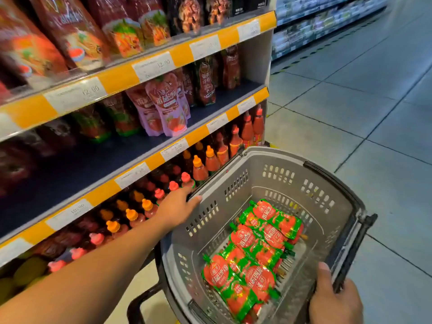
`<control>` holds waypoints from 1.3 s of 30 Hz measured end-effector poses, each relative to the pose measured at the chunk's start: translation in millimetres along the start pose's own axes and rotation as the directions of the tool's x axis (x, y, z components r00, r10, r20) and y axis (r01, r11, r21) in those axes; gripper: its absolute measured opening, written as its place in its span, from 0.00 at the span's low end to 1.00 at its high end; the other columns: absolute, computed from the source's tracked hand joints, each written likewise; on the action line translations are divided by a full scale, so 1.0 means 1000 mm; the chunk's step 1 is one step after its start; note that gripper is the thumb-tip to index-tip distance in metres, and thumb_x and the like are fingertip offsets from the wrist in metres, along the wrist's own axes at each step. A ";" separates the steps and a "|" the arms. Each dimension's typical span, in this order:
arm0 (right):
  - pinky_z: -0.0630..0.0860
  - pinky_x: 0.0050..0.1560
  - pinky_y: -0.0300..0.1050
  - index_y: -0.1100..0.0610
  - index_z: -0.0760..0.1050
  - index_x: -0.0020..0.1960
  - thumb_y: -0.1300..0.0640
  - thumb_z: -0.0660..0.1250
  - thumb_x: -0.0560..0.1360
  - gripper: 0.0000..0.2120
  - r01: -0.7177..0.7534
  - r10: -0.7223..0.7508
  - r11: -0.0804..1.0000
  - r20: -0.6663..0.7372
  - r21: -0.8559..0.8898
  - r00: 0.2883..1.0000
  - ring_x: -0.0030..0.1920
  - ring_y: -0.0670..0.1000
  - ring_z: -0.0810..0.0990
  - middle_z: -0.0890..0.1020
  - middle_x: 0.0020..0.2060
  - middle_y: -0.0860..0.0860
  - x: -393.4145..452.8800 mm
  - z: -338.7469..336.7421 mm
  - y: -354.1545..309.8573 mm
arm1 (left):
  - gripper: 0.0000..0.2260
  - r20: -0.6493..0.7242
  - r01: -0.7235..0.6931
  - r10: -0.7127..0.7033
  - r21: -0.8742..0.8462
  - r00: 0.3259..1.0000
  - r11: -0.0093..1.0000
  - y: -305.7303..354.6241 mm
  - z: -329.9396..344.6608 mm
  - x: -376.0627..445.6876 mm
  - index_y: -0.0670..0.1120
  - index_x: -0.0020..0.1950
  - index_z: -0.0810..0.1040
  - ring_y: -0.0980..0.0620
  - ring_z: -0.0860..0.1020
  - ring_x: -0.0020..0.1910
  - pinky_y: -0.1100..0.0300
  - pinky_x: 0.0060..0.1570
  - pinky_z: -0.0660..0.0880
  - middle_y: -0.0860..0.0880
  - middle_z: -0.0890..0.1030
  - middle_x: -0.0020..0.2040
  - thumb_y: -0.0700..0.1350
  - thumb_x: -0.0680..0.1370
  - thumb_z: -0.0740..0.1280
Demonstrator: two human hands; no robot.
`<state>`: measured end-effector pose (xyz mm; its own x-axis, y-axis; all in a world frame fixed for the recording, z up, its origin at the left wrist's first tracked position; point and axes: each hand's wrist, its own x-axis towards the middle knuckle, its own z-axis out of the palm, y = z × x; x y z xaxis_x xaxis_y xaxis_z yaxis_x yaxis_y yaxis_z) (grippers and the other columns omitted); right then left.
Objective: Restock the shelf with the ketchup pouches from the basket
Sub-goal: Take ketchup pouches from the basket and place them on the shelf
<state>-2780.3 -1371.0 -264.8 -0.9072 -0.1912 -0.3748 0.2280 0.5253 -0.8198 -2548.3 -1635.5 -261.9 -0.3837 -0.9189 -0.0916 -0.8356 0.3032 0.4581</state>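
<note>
A grey plastic basket (278, 181) hangs in front of me, with several red-and-green ketchup pouches (254, 251) lying flat on its bottom. My left hand (178, 208) grips the basket's left rim, thumb over the edge. My right hand (334, 298) grips the right rim near the folded black handle (350, 249). To the left is the shelf (77, 167), its middle level dark blue with a wide bare stretch; red-and-green pouches (121, 118) and purple pouches (168, 106) stand toward its back.
Sauce bottles with orange and pink caps (198, 167) fill the level below, close to my left hand. Large red bags (70, 31) crowd the top level. A tiled aisle floor (350, 90) opens to the right, with another shelf row (327, 19) far off.
</note>
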 end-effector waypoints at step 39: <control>0.76 0.69 0.57 0.57 0.70 0.77 0.65 0.68 0.78 0.28 0.926 0.142 0.012 0.917 -0.378 0.372 0.72 0.63 0.76 0.75 0.73 0.59 0.004 0.215 0.032 | 0.30 0.006 -0.354 0.357 0.158 0.934 0.922 -0.021 0.007 -0.020 0.53 0.79 0.59 0.42 0.75 0.63 0.43 0.48 0.78 0.49 0.70 0.68 0.56 0.81 0.67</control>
<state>-2701.1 -1532.8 -385.9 0.0187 -0.7574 -0.6527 -0.9708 0.1423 -0.1930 -2525.9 -1621.9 -275.5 -0.6594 -0.7483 0.0729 -0.6966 0.6446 0.3150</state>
